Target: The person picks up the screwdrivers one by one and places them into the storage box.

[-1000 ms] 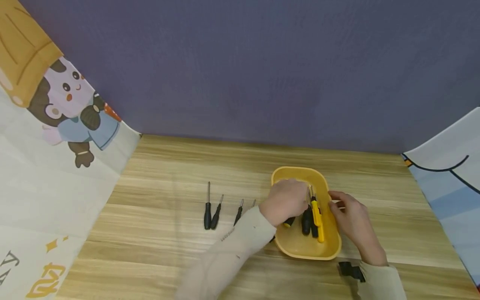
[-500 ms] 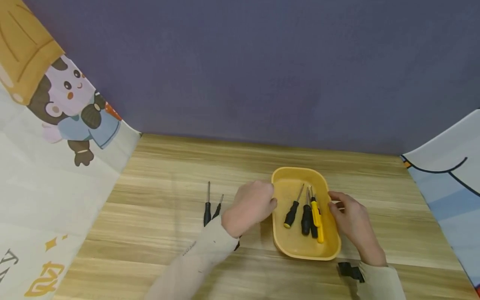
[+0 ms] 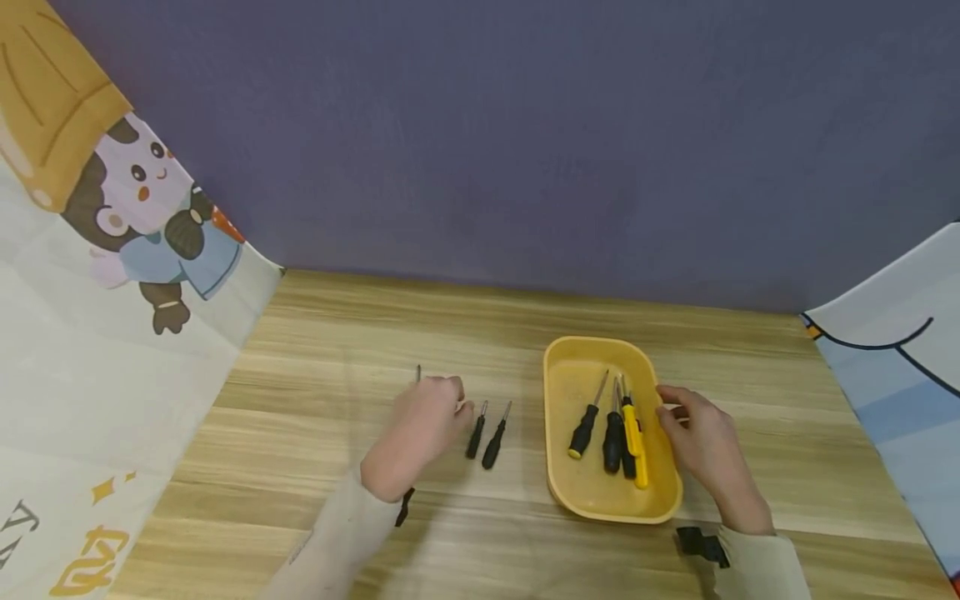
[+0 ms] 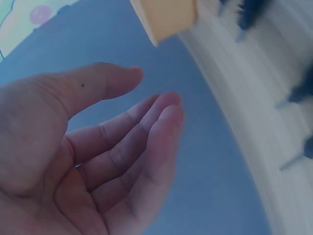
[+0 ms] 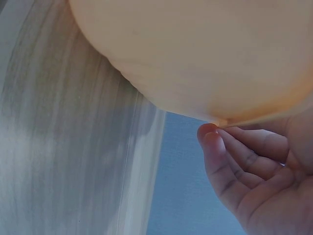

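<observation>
My left hand [image 3: 420, 425] hovers over the left part of the table, fingers loosely bent and apart from the thumb, holding nothing in the left wrist view. Under it lies a screwdriver [image 3: 419, 372], only its tip showing. Just right of that hand rest two small black screwdrivers [image 3: 476, 433], side by side. A yellow tray [image 3: 558, 492] stands further right, with several screwdrivers inside, some black-handled and some yellow [image 3: 633, 429]. My right hand [image 3: 708, 446] holds the tray's right rim with bent fingers; in the right wrist view the fingertips [image 5: 211, 134] meet its edge.
The wooden table [image 3: 360, 333] ends at a dark blue-grey backdrop [image 3: 487, 150]. Cartoon-printed sheets flank it on the left and right. A black strap piece [image 3: 701, 542] sits at the right wrist.
My left hand has moved left out of the tray, past the two small screwdrivers, leaving a black screwdriver with a yellow handle end in view there. The right hand stays put.
</observation>
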### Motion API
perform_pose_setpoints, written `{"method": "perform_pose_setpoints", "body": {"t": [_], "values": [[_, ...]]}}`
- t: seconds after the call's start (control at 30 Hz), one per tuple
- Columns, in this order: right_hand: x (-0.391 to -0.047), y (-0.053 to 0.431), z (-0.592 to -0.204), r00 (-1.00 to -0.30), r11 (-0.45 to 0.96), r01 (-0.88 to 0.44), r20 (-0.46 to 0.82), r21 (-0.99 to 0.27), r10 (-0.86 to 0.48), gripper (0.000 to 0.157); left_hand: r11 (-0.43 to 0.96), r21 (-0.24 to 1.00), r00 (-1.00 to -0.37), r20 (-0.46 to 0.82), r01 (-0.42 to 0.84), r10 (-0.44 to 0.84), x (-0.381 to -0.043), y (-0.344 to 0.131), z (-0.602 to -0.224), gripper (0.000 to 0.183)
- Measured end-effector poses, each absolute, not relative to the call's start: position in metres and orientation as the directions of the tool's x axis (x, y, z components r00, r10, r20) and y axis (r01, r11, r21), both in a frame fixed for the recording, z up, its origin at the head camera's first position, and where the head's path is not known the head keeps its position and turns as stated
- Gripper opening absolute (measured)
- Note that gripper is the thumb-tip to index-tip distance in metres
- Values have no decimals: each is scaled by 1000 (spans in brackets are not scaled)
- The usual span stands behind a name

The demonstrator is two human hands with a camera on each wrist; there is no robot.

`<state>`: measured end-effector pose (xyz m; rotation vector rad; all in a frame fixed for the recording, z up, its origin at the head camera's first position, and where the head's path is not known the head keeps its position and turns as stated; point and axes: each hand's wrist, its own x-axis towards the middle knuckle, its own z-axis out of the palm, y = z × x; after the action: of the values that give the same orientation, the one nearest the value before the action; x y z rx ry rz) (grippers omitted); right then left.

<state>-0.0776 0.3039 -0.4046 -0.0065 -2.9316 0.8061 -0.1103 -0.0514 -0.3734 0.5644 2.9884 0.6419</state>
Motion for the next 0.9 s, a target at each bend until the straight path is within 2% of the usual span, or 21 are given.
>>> {"method": "perform_pose_setpoints", "body": {"t": [0.2, 0.47, 0.7, 0.9], "values": [[-77, 305, -407, -994, 866, -29, 102, -498, 26, 33, 861, 446, -962, 3, 246, 273, -108, -68, -385, 14], [-77, 305, -405, -995, 873, -25, 98, -487, 26, 32, 912, 355, -978, 47, 207, 204, -108, -88, -403, 23], [-76, 304, -404, -993, 869, -33, 112, -494, 26, 31, 910, 383, -985, -2, 159, 173, -113, -99, -420, 39], [-77, 304, -405, -993, 869, -39, 116, -493, 21, 32, 914, 390, -986, -71, 114, 153, -116, -102, -430, 39]]}}
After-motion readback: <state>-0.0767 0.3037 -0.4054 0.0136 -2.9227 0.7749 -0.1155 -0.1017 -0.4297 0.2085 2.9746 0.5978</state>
